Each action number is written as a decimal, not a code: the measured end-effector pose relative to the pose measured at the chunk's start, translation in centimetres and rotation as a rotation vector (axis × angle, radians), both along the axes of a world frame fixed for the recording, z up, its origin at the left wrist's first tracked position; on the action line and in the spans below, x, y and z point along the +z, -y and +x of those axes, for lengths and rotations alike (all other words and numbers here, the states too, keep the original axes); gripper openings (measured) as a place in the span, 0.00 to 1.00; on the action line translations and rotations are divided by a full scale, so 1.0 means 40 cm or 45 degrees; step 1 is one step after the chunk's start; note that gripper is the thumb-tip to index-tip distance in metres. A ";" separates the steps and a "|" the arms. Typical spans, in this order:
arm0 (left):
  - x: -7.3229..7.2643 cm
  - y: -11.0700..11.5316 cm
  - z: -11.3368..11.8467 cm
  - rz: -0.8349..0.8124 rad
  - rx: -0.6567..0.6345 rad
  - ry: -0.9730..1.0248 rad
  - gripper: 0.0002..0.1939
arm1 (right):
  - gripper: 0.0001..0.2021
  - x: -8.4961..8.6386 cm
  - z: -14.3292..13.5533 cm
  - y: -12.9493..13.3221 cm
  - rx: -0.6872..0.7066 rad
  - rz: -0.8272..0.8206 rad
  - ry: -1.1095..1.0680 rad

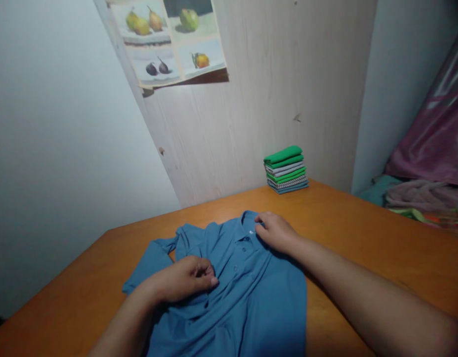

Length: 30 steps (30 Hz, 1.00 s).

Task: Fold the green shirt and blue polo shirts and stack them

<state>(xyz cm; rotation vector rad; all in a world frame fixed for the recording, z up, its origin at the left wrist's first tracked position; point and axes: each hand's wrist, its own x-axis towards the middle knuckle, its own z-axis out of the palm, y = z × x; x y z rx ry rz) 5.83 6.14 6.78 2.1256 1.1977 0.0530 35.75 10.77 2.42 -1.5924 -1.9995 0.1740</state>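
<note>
A blue button-up shirt [273, 297] lies front side up on the table, rumpled, with its collar at the far end. At the right side of the collar, my right hand [275, 232] is closed on the fabric with thumb and fingertips. My left hand [187, 278] is over the left part of the shirt front, palm turned inward. Its fingers are loosely curled, the thumb apart from them, and no cloth shows between them. One sleeve [149, 263] spreads out to the left, partly behind my left forearm.
A stack of folded cloths [286, 171] in green, grey, checked and blue stands at the table's [348, 223] far edge. Behind it rises a pale wood panel with a fruit poster [172, 44]. Purple fabric [429, 134] and a folded blanket [425, 194] are at the right.
</note>
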 end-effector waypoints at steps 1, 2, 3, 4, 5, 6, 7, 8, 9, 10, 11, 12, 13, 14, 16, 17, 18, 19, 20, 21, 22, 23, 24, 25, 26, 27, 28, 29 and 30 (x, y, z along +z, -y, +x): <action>0.005 0.003 0.006 0.014 0.014 0.029 0.20 | 0.15 -0.004 -0.007 0.003 0.071 -0.005 -0.017; 0.009 0.004 0.013 0.045 0.040 0.063 0.21 | 0.17 -0.008 -0.015 0.006 0.126 -0.019 -0.019; 0.013 0.005 0.021 0.083 0.070 0.102 0.21 | 0.19 -0.012 -0.023 0.008 0.156 -0.037 -0.005; 0.017 0.004 0.030 0.120 0.097 0.145 0.21 | 0.19 -0.016 -0.029 0.009 0.160 -0.054 0.019; 0.021 0.004 0.040 0.154 0.115 0.189 0.20 | 0.17 -0.020 -0.034 0.007 0.148 -0.066 0.041; 0.024 0.002 0.051 0.181 0.117 0.227 0.20 | 0.14 -0.023 -0.036 0.004 0.137 -0.073 0.045; 0.028 0.001 0.061 0.204 0.109 0.256 0.19 | 0.10 -0.026 -0.037 0.000 0.137 -0.077 0.016; 0.032 -0.001 0.072 0.226 0.098 0.277 0.18 | 0.07 -0.029 -0.036 -0.006 0.158 -0.084 -0.052; 0.035 -0.004 0.084 0.250 0.089 0.290 0.17 | 0.06 -0.031 -0.035 -0.013 0.199 -0.098 -0.158; 0.037 -0.007 0.096 0.271 0.086 0.296 0.15 | 0.06 -0.032 -0.033 -0.018 0.252 -0.122 -0.294; 0.037 -0.010 0.108 0.283 0.097 0.304 0.15 | 0.07 -0.033 -0.032 -0.023 0.308 -0.157 -0.441; 0.035 -0.013 0.122 0.283 0.123 0.323 0.14 | 0.08 -0.033 -0.031 -0.025 0.353 -0.198 -0.584; 0.030 -0.015 0.137 0.263 0.162 0.358 0.14 | 0.08 -0.031 -0.032 -0.025 0.387 -0.240 -0.714; 0.023 -0.016 0.153 0.228 0.211 0.406 0.15 | 0.08 -0.029 -0.033 -0.023 0.412 -0.283 -0.823; 0.002 -0.015 0.185 0.132 0.336 0.531 0.17 | 0.07 -0.020 -0.038 -0.013 0.445 -0.369 -0.975; -0.009 -0.014 0.199 0.096 0.401 0.597 0.19 | 0.07 -0.015 -0.041 -0.007 0.458 -0.412 -1.024; -0.021 -0.011 0.210 0.079 0.464 0.663 0.21 | 0.07 -0.011 -0.045 0.000 0.467 -0.450 -1.061; -0.032 -0.008 0.219 0.081 0.524 0.722 0.22 | 0.07 -0.006 -0.048 0.005 0.476 -0.479 -1.081; -0.042 -0.005 0.226 0.091 0.574 0.775 0.22 | 0.07 -0.003 -0.051 0.010 0.483 -0.495 -1.088; -0.051 -0.003 0.229 0.102 0.612 0.817 0.21 | 0.06 0.000 -0.053 0.014 0.490 -0.498 -1.086; -0.058 -0.001 0.230 0.109 0.639 0.849 0.19 | 0.06 0.002 -0.056 0.017 0.500 -0.489 -1.075; -0.064 0.001 0.229 0.108 0.658 0.874 0.18 | 0.06 0.003 -0.058 0.020 0.511 -0.471 -1.056; -0.068 0.002 0.228 0.097 0.670 0.895 0.17 | 0.06 0.003 -0.059 0.022 0.523 -0.451 -1.035; -0.071 0.003 0.226 0.078 0.678 0.915 0.17 | 0.05 0.003 -0.061 0.023 0.537 -0.429 -1.014; -0.072 0.004 0.224 0.061 0.684 0.929 0.17 | 0.05 0.002 -0.062 0.024 0.554 -0.404 -0.990; -0.072 0.006 0.222 0.049 0.687 0.936 0.17 | 0.05 0.000 -0.063 0.025 0.573 -0.380 -0.962; -0.072 0.009 0.221 0.047 0.689 0.936 0.17 | 0.05 -0.001 -0.065 0.026 0.594 -0.360 -0.936; -0.070 0.011 0.220 0.056 0.688 0.929 0.16 | 0.04 -0.004 -0.066 0.027 0.614 -0.344 -0.913; -0.068 0.013 0.219 0.079 0.689 0.919 0.15 | 0.04 -0.006 -0.068 0.028 0.626 -0.331 -0.897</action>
